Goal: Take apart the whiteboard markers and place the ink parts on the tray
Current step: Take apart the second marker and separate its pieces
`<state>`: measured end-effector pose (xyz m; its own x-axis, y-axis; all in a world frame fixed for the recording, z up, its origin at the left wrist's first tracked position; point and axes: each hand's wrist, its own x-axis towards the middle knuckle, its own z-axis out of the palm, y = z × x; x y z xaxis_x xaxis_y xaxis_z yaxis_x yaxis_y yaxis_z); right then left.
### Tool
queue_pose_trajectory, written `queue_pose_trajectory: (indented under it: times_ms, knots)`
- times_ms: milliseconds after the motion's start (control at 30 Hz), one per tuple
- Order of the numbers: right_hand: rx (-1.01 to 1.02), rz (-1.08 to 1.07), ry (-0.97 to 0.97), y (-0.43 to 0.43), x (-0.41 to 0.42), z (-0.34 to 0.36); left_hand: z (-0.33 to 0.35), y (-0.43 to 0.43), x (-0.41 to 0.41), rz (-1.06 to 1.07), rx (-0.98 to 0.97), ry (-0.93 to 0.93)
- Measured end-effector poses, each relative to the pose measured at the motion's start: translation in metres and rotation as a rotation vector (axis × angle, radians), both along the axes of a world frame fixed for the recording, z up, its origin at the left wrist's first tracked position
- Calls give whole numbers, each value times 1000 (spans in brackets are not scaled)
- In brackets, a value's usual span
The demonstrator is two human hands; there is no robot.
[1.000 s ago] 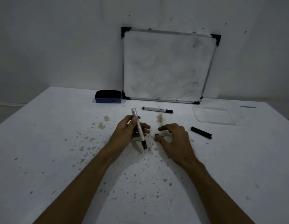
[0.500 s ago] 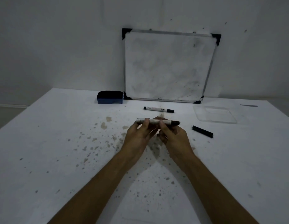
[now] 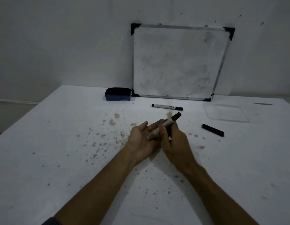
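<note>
A white-barrelled whiteboard marker (image 3: 163, 125) with a black front end lies slanted across my two hands at the table's middle, its black end pointing up and to the right. My left hand (image 3: 142, 138) cradles the barrel's rear, palm up with fingers loosely apart. My right hand (image 3: 173, 140) grips the barrel near the black end. A second whole marker (image 3: 167, 106) lies flat behind them. A black cap-like piece (image 3: 212, 130) lies to the right. The clear plastic tray (image 3: 227, 113) sits at the back right, with nothing seen in it.
A whiteboard (image 3: 178, 60) leans against the wall at the back. A blue-and-black eraser (image 3: 117, 94) sits left of it. The white table (image 3: 60, 143) is speckled with stains. A thin grey object (image 3: 262, 104) lies at the far right edge.
The marker went from upright in my left hand alone, to level between both hands, to slanted with its black end up. My right hand left the table and took hold of it.
</note>
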<state>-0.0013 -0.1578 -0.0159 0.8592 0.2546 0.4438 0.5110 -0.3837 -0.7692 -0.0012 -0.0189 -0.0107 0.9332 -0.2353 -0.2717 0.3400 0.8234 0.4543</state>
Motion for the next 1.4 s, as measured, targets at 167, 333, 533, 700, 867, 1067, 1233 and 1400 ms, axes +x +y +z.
queue_pose_trajectory:
  times_ms: [167, 333, 533, 700, 867, 1067, 1233, 1400]
  knots:
    - [85, -36, 56, -3, 4, 11, -2, 2, 3, 0, 13, -16]
    - [284, -80, 53, -6, 0, 18, -2, 0, 3, 54, 62, 21]
    - [74, -24, 94, 2, -2, 9, 2, 3, 2, 28, 48, 26]
    - [318, -51, 60, -4, -4, 18, 3, 2, 1, 28, 40, 20]
    - [100, -11, 116, 4, -2, 7, 6, 6, 0, 16, 90, 10]
    - [409, -108, 280, -13, 12, 18, 13, 13, 0, -25, 291, -56]
    - [646, -100, 446, -32, 24, 23, 13, 25, 3, -43, 442, -61]
    - [560, -86, 495, -59, 33, 29, 5, 37, 9, 80, 600, -222]
